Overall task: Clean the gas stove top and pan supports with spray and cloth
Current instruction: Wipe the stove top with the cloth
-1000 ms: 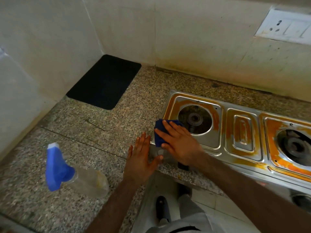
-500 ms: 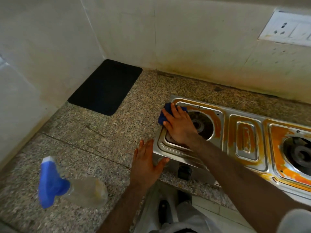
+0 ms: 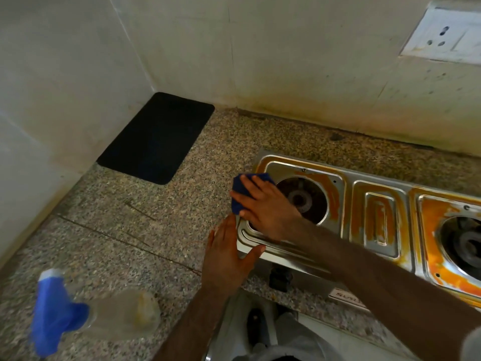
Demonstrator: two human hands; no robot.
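A steel gas stove (image 3: 307, 256) with orange stains stands on the granite counter, its pan supports off. My right hand (image 3: 265, 207) presses a blue cloth (image 3: 238, 190) flat onto the stove's left edge, beside the left burner (image 3: 304, 199). Fingers straight, my left hand (image 3: 226, 254) rests against the stove's front left corner, thumb on the steel rim. A clear spray bottle (image 3: 122, 313) with a blue trigger head lies on its side at the lower left, away from both hands.
A black mat (image 3: 156, 136) lies in the counter's back left corner against the tiled walls. The right burner (image 3: 468, 243) sits in heavy orange residue. A black knob (image 3: 279, 278) is on the stove front. A wall socket (image 3: 442, 37) is at upper right.
My right hand with the cloth slid from the stove's front left corner toward the back, then part way back along the left edge. My left hand moved up against the stove corner.
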